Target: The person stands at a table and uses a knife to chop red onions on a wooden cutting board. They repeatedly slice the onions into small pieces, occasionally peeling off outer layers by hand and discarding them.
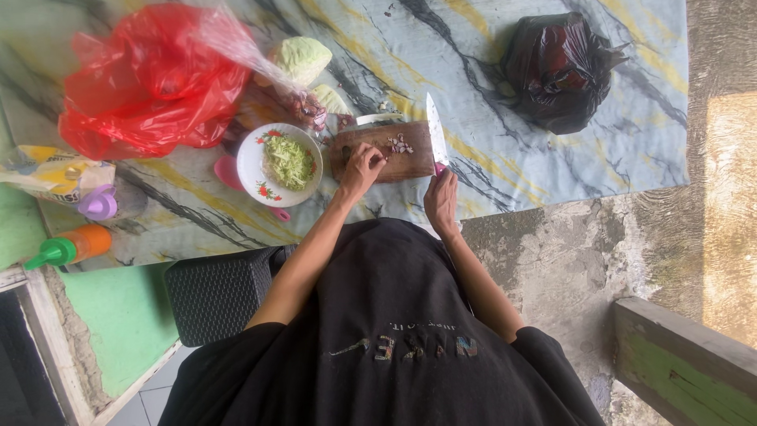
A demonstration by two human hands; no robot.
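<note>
Beside the cutting board (394, 154), a plate of shredded cabbage (280, 164); left fingers (371, 160) pinching something small, right fingers (443, 183) wrapped around knife (435, 130).

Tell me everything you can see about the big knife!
The large kitchen knife has a long, pale, shiny blade that looks like metal, broad and tapering to a point aimed away from the person. Its handle seems pinkish red, mostly hidden inside the right hand, which grips it. The blade lies along the right edge of the brown wooden chopping board, beside small chopped purple-white bits. The left hand rests on the board, apart from the knife.
</note>
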